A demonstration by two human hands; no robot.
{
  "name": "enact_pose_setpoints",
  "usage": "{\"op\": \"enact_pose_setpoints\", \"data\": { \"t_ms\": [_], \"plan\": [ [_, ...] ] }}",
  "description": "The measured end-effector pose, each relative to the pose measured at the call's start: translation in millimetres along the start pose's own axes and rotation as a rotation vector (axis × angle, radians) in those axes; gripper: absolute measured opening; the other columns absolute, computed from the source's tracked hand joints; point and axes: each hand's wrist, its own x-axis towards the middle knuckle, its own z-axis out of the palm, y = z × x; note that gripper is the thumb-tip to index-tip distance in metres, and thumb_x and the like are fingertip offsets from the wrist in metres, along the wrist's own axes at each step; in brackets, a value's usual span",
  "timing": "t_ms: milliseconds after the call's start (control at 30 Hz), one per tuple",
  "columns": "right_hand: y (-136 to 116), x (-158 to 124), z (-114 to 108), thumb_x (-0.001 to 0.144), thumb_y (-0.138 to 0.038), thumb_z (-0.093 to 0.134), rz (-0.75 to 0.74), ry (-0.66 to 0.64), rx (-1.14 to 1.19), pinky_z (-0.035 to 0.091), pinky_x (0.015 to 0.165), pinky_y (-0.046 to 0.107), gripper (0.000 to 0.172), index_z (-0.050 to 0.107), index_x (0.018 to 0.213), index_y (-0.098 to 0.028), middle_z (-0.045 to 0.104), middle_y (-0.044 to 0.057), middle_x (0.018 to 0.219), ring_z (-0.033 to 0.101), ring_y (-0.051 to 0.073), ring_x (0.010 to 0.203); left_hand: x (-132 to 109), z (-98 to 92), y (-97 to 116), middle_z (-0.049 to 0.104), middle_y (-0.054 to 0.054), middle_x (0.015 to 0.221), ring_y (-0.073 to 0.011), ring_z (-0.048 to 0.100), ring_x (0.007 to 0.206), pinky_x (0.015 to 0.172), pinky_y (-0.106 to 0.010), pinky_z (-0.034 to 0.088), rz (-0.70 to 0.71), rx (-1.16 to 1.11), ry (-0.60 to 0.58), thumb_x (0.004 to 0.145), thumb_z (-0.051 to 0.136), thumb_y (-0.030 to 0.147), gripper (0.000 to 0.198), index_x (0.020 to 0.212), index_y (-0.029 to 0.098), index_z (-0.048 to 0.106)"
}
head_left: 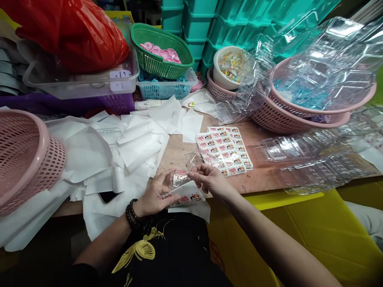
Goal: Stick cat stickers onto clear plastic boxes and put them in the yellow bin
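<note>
Near the table's front edge, my left hand [157,192] holds a clear plastic blister pack [177,181] and a strip of cat-print stickers [191,198] on white backing, with the thumb lying over the strip. A sticker with red-pink print [181,172] lies across the pack's upper part. My right hand [209,180] is closed in a pinch at the right end of that sticker; its fingertips hide the exact grip. Just beyond the right hand, a stack of cat-print sticker sheets [224,149] rests on the wooden table [176,153].
White backing papers [140,147] cover the left side, by a pink basket [44,147]. Clear plastic packs [323,169] lie in rows at right. Behind stand a green basket [163,65] of pink pieces, a white bowl [221,75] and a pink basket [299,115] heaped with packaging.
</note>
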Motion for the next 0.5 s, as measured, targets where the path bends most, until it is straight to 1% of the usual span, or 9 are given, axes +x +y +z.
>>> {"op": "enact_pose_setpoints", "data": {
  "t_ms": [67, 133, 200, 267, 367, 433, 500],
  "plan": [
    [2.6, 1.1, 0.6, 0.056, -0.053, 0.085, -0.030, 0.005, -0.004, 0.028, 0.042, 0.021, 0.049, 0.056, 0.074, -0.019, 0.055, -0.007, 0.055, 0.043, 0.006, 0.046, -3.7, -2.9, 2.7, 0.035, -0.008, 0.160, -0.0333, 0.043, 0.142, 0.119, -0.045, 0.035, -0.027, 0.009, -0.039, 0.086, 0.070, 0.037, 0.021, 0.078, 0.020, 0.081],
    [3.6, 0.7, 0.8, 0.058, -0.053, 0.085, -0.056, 0.002, -0.006, 0.033, 0.047, 0.022, 0.047, 0.056, 0.073, -0.018, 0.056, -0.006, 0.058, 0.046, 0.007, 0.050, -8.8, -5.0, 7.8, 0.025, -0.006, 0.164, -0.0356, 0.033, 0.147, 0.121, -0.049, 0.029, -0.049, 0.058, -0.065, 0.086, 0.069, 0.035, 0.024, 0.072, 0.019, 0.079],
    [3.6, -0.7, 1.5, 0.058, -0.051, 0.085, -0.072, -0.012, -0.003, 0.035, 0.052, 0.023, 0.046, 0.057, 0.072, -0.018, 0.057, -0.005, 0.060, 0.046, 0.007, 0.052, -14.6, -6.0, 13.4, 0.019, -0.004, 0.166, -0.0358, 0.029, 0.149, 0.121, -0.052, 0.027, -0.052, 0.103, -0.062, 0.089, 0.067, 0.032, 0.022, 0.075, 0.020, 0.079],
    [3.3, -2.0, 2.9, 0.058, -0.050, 0.085, -0.079, -0.031, 0.009, 0.036, 0.055, 0.025, 0.044, 0.056, 0.071, -0.018, 0.058, -0.005, 0.063, 0.046, 0.008, 0.055, -19.7, -5.7, 17.5, 0.017, -0.004, 0.166, -0.0346, 0.033, 0.147, 0.119, -0.049, 0.034, -0.052, 0.107, -0.052, 0.091, 0.064, 0.029, 0.020, 0.082, 0.020, 0.079],
    [2.2, -2.6, 6.2, 0.058, -0.046, 0.086, -0.082, -0.039, 0.015, 0.035, 0.057, 0.027, 0.042, 0.055, 0.070, -0.019, 0.056, -0.005, 0.064, 0.045, 0.008, 0.057, -23.9, -3.7, 18.1, 0.016, -0.004, 0.166, -0.0340, 0.042, 0.142, 0.111, -0.040, 0.046, -0.058, 0.050, -0.052, 0.092, 0.063, 0.028, 0.024, 0.075, 0.017, 0.077],
    [1.0, -2.1, 8.6, 0.056, -0.044, 0.086, -0.075, -0.031, -0.013, 0.034, 0.057, 0.027, 0.042, 0.055, 0.069, -0.020, 0.055, -0.005, 0.064, 0.044, 0.009, 0.057, -24.7, -2.3, 16.0, 0.013, -0.003, 0.166, -0.0342, 0.043, 0.142, 0.111, -0.038, 0.047, -0.048, 0.015, -0.049, 0.091, 0.063, 0.028, 0.027, 0.071, 0.016, 0.076],
    [-0.3, -1.3, 10.8, 0.055, -0.043, 0.087, -0.061, -0.023, -0.048, 0.033, 0.058, 0.027, 0.042, 0.055, 0.068, -0.019, 0.055, -0.005, 0.064, 0.045, 0.009, 0.059, -25.2, -0.9, 13.8, 0.010, -0.003, 0.167, -0.0337, 0.041, 0.143, 0.115, -0.038, 0.043, -0.036, 0.000, -0.044, 0.092, 0.063, 0.027, 0.025, 0.074, 0.016, 0.077]
  ]
}}
